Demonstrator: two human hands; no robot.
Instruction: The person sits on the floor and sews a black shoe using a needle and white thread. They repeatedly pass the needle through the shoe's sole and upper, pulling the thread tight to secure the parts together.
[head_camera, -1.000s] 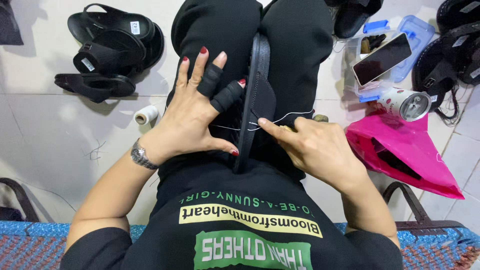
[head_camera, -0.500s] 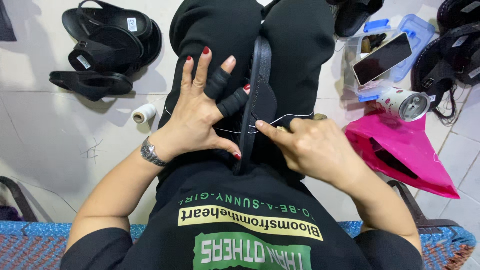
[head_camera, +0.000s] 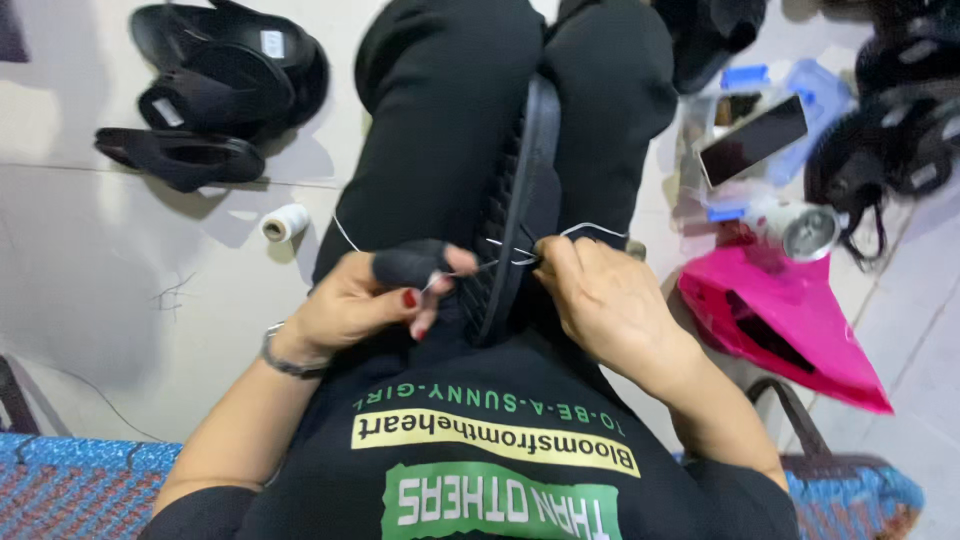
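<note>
Both forearms reach forward over the lap, elbows out, hands close together but apart; the left hand (head_camera: 375, 295) is curled, thumb and forefinger pinched together, the forefinger in a black sleeve, a metal band on the wrist; the right hand (head_camera: 600, 300) lies palm down, knuckles up, its fingers (head_camera: 552, 252) bent inward and pressed together at the tips.

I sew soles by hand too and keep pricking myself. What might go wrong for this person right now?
1. The left hand pinches what looks like a needle beside the black sole; only one finger wears a black guard, so bare fingertips may get pricked.
2. The white thread loops loosely by the right hand and might tangle.
3. The sole rests on edge between the knees and may slip.
</note>
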